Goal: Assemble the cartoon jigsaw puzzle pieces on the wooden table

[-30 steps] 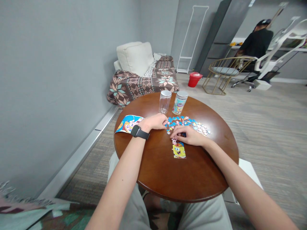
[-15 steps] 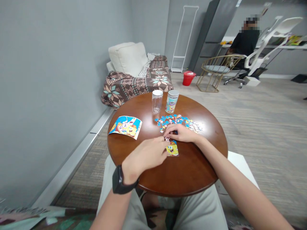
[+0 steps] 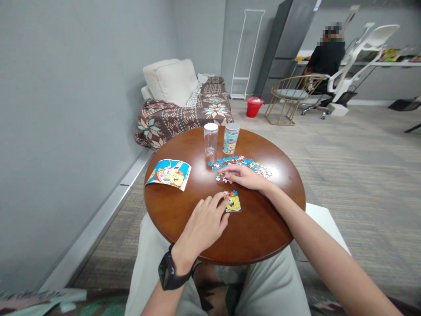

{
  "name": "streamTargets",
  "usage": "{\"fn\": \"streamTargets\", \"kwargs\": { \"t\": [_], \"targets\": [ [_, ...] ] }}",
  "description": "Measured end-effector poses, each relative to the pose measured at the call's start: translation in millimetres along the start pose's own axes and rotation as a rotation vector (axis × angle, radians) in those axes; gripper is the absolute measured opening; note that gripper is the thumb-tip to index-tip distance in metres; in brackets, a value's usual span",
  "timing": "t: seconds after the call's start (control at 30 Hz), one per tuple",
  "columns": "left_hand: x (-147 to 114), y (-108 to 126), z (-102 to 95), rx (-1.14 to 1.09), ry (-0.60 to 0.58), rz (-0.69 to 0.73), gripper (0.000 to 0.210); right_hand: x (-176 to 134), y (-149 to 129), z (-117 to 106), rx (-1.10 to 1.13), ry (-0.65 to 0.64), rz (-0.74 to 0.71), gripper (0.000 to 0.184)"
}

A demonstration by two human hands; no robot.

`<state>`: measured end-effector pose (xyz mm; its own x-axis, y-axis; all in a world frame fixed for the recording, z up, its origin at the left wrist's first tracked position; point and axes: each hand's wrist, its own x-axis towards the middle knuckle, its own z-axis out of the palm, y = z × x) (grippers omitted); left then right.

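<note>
Smooth, glossy wood across the table (image 3: 259,237), bright with reflected light. Printed card, by its look, in the loose pieces (image 3: 241,161) and the joined puzzle (image 3: 234,203); smooth paper in the sheet (image 3: 169,173). Clear plastic or glass, too small to tell, in the plain jar (image 3: 211,140); metallic grey on the lid (image 3: 232,126) of the printed jar (image 3: 230,141). Patterned cloth in the throw (image 3: 184,115), smooth red plastic in the bin (image 3: 254,109), matt finish on the wall (image 3: 79,114), rough-looking carpet on the floor (image 3: 348,171).

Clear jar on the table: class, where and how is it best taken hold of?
Probably best: grip the clear jar around its middle, below the lid, coming from the left of the picture. It stands upright, its round sides suit a wrapping grip, and the patterned jar close on its right leaves less finger room there.
</note>
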<state>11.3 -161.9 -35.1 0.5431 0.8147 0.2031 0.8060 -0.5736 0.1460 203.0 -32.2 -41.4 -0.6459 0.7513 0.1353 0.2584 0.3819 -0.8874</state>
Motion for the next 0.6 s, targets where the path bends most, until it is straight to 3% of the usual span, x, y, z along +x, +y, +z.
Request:
{"fn": "streamTargets", "kwargs": {
  "t": [0.3,0.6],
  "targets": [
    [-2,1,0.5,-0.002,0.008,-0.004,0.039,0,-8,-2,0.206,0.057,0.147,0.024],
    [-1,2,-1.9,-0.014,0.008,-0.007,0.034,-1,-11,-1,-0.007,-0.006,0.103,0.019]
  ]
}}
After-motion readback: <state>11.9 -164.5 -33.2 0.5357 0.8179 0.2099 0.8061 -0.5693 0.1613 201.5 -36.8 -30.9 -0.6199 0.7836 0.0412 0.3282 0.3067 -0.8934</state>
